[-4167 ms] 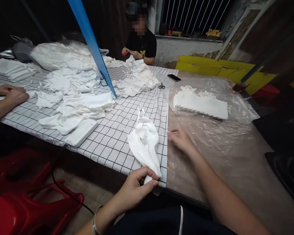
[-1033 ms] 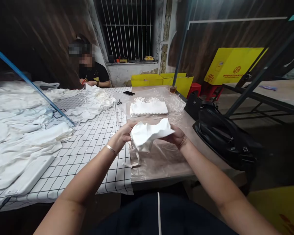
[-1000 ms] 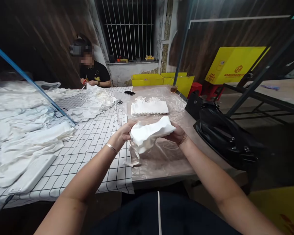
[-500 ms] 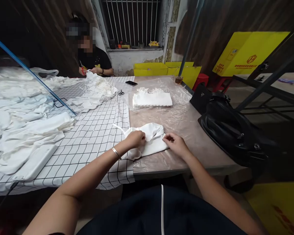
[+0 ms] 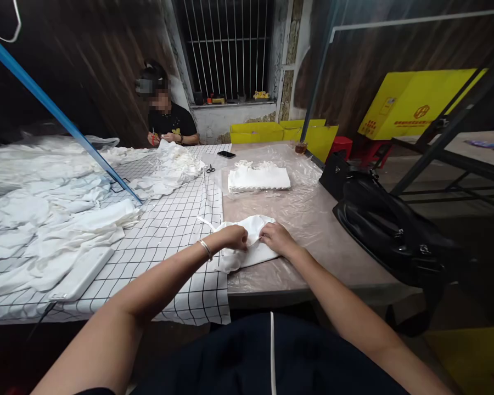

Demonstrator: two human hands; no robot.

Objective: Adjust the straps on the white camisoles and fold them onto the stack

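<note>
- The left hand [image 5: 234, 237] lay curled on the white cloth piece [image 5: 247, 247], fingers bent down and pinching its upper layer; a thin metal bangle [image 5: 206, 249] sat on that wrist.
- The right hand [image 5: 274, 238] pressed on the same piece just beside the left, fingertips closed on a fold near the middle.
- The cloth piece rested flat near the table's front edge, straddling the seam between the grid-patterned tablecloth [image 5: 168, 230] and the clear plastic sheet [image 5: 304, 203].
- Done well, this flattening seemed to call for both hands pressing outward from the centre, keeping edges aligned and the loose strap [image 5: 206, 222] free of the folds.
- The fabric looked soft, thin and limp, creasing easily; the plastic sheet was glossy and wrinkled.
- Farther back lay a neat stack of folded pieces [image 5: 259, 179], small scissors [image 5: 211, 169] and a dark phone [image 5: 226, 154].
- Loose white heaps [image 5: 66, 219] covered the left side; a black bag [image 5: 387, 230] sat at the right edge.
- Another person [image 5: 168, 120] worked at the far end.
</note>
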